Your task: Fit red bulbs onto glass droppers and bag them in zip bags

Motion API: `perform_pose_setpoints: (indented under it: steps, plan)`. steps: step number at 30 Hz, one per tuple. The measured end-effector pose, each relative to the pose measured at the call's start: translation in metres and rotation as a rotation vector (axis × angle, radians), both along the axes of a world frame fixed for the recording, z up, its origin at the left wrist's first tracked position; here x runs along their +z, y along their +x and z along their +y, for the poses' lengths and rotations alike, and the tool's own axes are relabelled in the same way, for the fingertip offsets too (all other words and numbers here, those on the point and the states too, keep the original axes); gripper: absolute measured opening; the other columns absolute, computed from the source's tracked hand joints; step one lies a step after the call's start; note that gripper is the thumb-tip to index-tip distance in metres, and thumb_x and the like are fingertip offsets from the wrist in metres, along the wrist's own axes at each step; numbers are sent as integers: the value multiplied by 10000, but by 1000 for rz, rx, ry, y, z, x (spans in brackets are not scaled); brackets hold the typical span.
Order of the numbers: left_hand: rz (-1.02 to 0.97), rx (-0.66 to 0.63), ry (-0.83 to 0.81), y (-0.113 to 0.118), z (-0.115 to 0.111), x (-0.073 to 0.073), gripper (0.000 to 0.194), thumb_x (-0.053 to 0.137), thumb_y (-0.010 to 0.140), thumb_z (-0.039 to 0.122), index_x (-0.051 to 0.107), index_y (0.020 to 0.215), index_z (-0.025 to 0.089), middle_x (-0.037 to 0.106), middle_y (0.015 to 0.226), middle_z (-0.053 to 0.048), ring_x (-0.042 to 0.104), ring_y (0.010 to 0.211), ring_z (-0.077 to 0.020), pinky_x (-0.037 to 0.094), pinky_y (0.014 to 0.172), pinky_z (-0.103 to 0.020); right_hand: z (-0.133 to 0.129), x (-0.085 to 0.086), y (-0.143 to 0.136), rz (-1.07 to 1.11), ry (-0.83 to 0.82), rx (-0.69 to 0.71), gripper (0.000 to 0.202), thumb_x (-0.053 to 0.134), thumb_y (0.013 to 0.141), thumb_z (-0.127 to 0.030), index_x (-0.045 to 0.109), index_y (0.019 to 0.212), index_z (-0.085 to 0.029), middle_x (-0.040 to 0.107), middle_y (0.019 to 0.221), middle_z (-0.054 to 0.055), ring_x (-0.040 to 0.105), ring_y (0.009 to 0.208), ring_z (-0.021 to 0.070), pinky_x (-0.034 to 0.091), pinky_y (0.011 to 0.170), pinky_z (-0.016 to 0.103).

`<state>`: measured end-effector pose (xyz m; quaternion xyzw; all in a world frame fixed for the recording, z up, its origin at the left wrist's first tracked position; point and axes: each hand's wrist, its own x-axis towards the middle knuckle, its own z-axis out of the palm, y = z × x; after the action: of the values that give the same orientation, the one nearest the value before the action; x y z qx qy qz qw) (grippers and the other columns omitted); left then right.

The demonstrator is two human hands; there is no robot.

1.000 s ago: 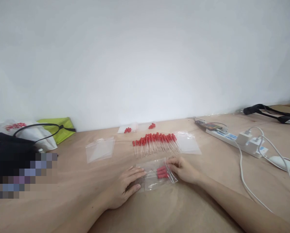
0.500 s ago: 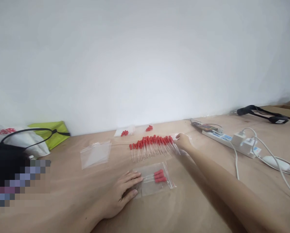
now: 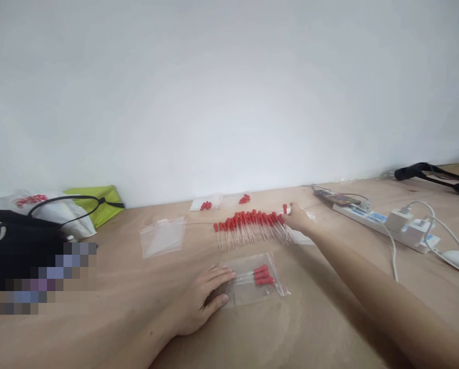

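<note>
My left hand point(image 3: 208, 294) lies flat with its fingers stretched over the left edge of a clear zip bag point(image 3: 244, 297). Inside that bag are several droppers point(image 3: 263, 275) with red rubber bulbs and thin clear stems. Farther back, a row of red-bulbed droppers point(image 3: 248, 219) lies side by side on the table. At the row's right end, my right hand point(image 3: 296, 219) pinches a single dropper point(image 3: 285, 208), its red bulb showing above the fingertips. The fingers hide most of its stem.
Flat clear bags point(image 3: 162, 238) lie to the left. Two bags with red bulbs point(image 3: 206, 205) sit by the wall. On the right are a power strip point(image 3: 367, 218) with chargers and cables, a phone point(image 3: 337, 198) and a black headset-like object point(image 3: 429, 174). A green bag point(image 3: 106, 205) stands at left.
My right hand now has one dropper lifted from the right end of the row, its bulb raised above the others. My left hand stays on the bag. The view has shifted slightly left.
</note>
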<state>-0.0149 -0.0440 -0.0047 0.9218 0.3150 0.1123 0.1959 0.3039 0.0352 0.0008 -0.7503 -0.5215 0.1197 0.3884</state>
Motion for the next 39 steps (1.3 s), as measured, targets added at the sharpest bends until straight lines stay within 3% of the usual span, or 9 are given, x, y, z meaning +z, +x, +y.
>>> perform_pose_setpoints:
  steps: [3, 4, 8, 12, 19, 22, 26, 34, 39]
  plan:
    - [18, 28, -9, 0, -1, 0, 410, 399, 855, 334, 375, 1258, 261, 395, 1308, -37, 318, 1213, -223, 246, 1005, -452, -33, -5, -9, 167, 3, 98, 549, 423, 698, -160, 254, 1215, -83, 524, 528, -40, 544, 456, 127, 427, 459, 228]
    - [24, 32, -13, 0, -1, 0, 407, 397, 856, 335, 383, 1254, 257, 396, 1308, -38, 316, 1215, -224, 248, 1004, -454, -43, -9, -13, 325, 41, 127, 549, 414, 693, -150, 236, 1211, -106, 492, 511, -64, 536, 440, 123, 434, 450, 230]
    - [38, 32, -6, 2, -3, 3, 397, 392, 857, 337, 402, 1243, 247, 410, 1298, -34, 322, 1212, -213, 245, 1011, -440, -74, -24, -30, 712, 160, 105, 498, 488, 655, -178, 279, 1106, -185, 456, 530, -90, 541, 445, 123, 466, 450, 243]
    - [31, 18, 6, 2, -1, 1, 399, 385, 859, 342, 395, 1247, 250, 409, 1299, -28, 331, 1208, -208, 237, 1016, -436, -85, -29, -41, 875, 192, 65, 440, 545, 632, -176, 314, 1003, -225, 469, 557, -82, 552, 474, 126, 480, 444, 242]
    - [25, 9, 14, 2, -1, 1, 392, 394, 859, 335, 401, 1241, 252, 420, 1291, -31, 342, 1201, -207, 234, 1017, -434, -92, -33, -54, 1150, 186, 144, 266, 581, 671, -273, 377, 833, -216, 532, 615, -45, 591, 585, 118, 519, 587, 258]
    - [16, -4, 14, 2, -1, 1, 389, 393, 862, 327, 393, 1245, 261, 426, 1287, -24, 347, 1197, -202, 237, 1016, -433, -95, -33, -58, 1154, 130, 238, 252, 614, 644, -299, 426, 771, -189, 548, 646, -30, 585, 592, 98, 508, 592, 225]
    - [17, 16, 2, 1, -2, -1, 409, 394, 860, 334, 365, 1262, 262, 405, 1302, -24, 326, 1209, -204, 235, 1016, -437, -99, -30, -61, 1067, 72, 262, 333, 676, 570, -296, 439, 771, -177, 543, 627, -43, 551, 504, 76, 480, 498, 197]
    - [55, 28, -1, 3, -4, 6, 420, 391, 856, 332, 365, 1264, 233, 396, 1307, -45, 324, 1211, -213, 235, 1015, -437, -100, -30, -65, 750, -21, 346, 274, 637, 591, -336, 435, 689, -178, 538, 550, -61, 466, 351, 52, 353, 319, 167]
    - [36, 8, 8, 5, -5, 8, 405, 398, 857, 314, 376, 1254, 235, 419, 1292, -34, 341, 1202, -199, 237, 1019, -424, -99, -29, -65, 686, -118, 428, 231, 630, 608, -343, 520, 718, -171, 522, 442, -67, 454, 328, 62, 312, 294, 152]
